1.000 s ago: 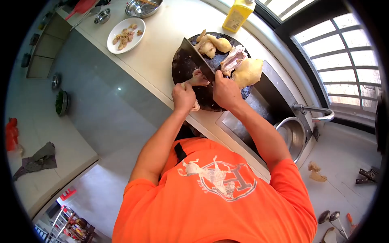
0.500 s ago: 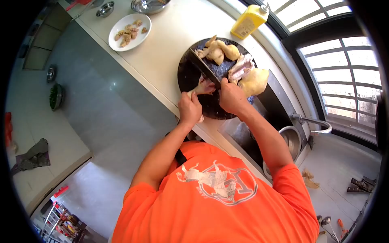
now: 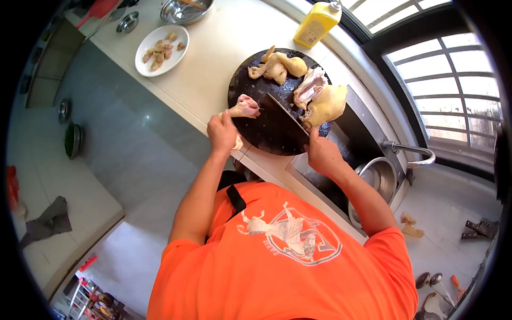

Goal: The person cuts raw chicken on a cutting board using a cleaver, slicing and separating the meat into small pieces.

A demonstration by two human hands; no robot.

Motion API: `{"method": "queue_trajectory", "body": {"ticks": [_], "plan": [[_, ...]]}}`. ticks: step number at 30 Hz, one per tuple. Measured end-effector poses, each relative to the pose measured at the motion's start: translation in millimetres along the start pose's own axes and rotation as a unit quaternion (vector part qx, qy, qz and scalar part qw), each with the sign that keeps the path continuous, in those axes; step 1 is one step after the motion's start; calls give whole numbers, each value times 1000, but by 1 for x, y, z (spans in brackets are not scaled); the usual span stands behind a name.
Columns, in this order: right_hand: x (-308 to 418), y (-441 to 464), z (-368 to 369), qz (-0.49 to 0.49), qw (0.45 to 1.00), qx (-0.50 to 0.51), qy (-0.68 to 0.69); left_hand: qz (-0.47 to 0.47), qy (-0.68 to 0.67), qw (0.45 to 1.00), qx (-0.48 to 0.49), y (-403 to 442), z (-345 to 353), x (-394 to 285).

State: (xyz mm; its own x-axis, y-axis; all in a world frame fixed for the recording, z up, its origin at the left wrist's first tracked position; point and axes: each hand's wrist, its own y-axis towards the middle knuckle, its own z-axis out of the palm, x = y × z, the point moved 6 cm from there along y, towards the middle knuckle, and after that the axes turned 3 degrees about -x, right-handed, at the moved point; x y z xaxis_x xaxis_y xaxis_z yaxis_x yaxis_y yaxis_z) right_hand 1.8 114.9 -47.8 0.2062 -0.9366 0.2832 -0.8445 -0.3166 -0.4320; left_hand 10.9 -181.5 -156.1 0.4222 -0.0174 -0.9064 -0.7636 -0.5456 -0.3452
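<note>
Left hand (image 3: 221,132) grips the chicken leg (image 3: 246,108), its cut end inward from the board's (image 3: 249,132) left edge; right hand (image 3: 324,153) clasps the cleaver (image 3: 286,117), apparently angled leftward, apart from it

A gap separates meat (image 3: 247,107) from cleaver (image 3: 288,117), while chicken (image 3: 326,105) blocks farther right.

1. Shows a large letter (image 3: 313,241), apparently H, on the orange shirt (image 3: 277,288), bent by folds.
2. Carries a small word (image 3: 271,247) there too, too blurred to read.
3. Bears unreadable small label (image 3: 311,31) print on the yellow bottle (image 3: 319,22), near the counter (image 3: 234,32)'s window-side edge.
</note>
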Motion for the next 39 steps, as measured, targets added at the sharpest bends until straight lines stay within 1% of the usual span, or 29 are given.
{"method": "queue_trajectory", "body": {"ticks": [1, 3, 4, 5, 6, 8, 9, 12, 13, 16, 17, 18, 20, 23, 24, 26, 27, 28, 31, 33, 36, 37, 39], "plan": [[-1, 2, -3, -10, 1000, -15, 4, -1, -13, 1000, 20, 2, 1, -7], [1, 10, -6, -38, 999, -31, 13, -39, -46, 997, 52, -16, 10, -16], [5, 13, -12, -53, 996, -69, 29, -55, -67, 994, 65, -20, 17, -20], [10, 15, -17, -65, 991, -106, 46, -17, -1, 997, 70, -17, 24, -1], [17, 14, -24, -75, 985, -141, 63, 80, 123, 989, 28, -21, 24, -6], [38, 16, -47, -85, 977, -184, 69, 114, 162, 980, 10, -25, 26, -5], [47, 18, -53, -89, 972, -204, 72, 116, 175, 978, 7, -28, 26, -7], [74, 31, -54, -151, 950, -264, 77, 128, 208, 970, -13, -32, 21, -17], [74, 40, -40, -146, 953, -258, 58, 136, 216, 967, -17, -33, 22, -18], [70, 63, -11, -80, 986, -146, -11, 138, 231, 963, -23, -38, 22, -17], [69, 65, -11, -73, 989, -129, -15, 142, 238, 960, -23, -37, 23, -17], [70, 68, -15, -87, 987, -137, -11, 147, 246, 958, -21, -36, 24, -19], [69, 68, -20, -108, 983, -148, 0, 127, 245, 961, -11, -35, 25, -18], [107, 36, -86, -158, 948, -272, 47, 110, 255, 961, -9, -37, 24, -16], [113, 29, -103, -183, 919, -335, 98, 110, 262, 959, -7, -38, 25, -16], [116, 29, -102, -178, 903, -383, 80, 101, 256, 961, -9, -37, 25, -17], [106, 57, -60, -134, 962, -237, 18, 96, 256, 962, -10, -37, 25, -20], [89, 77, -14, -82, 992, -85, -45, 91, 255, 963, -7, -41, 26, -22], [90, 88, -13, -76, 994, -63, -36, 99, 258, 961, -18, -39, 28, -16], [82, 82, -12, -54, 998, -32, -26, 119, 238, 962, -58, -35, 25, -10], [54, 65, -2, -52, 998, -35, -17, 120, 208, 965, -101, -23, -2, -8], [45, 57, -1, -31, 999, -29, -16, 118, 194, 967, -113, -19, -7, -11], [40, 51, -5, -39, 999, -33, -13, -21, 95, 994, -39, -16, -2, 1]]}}
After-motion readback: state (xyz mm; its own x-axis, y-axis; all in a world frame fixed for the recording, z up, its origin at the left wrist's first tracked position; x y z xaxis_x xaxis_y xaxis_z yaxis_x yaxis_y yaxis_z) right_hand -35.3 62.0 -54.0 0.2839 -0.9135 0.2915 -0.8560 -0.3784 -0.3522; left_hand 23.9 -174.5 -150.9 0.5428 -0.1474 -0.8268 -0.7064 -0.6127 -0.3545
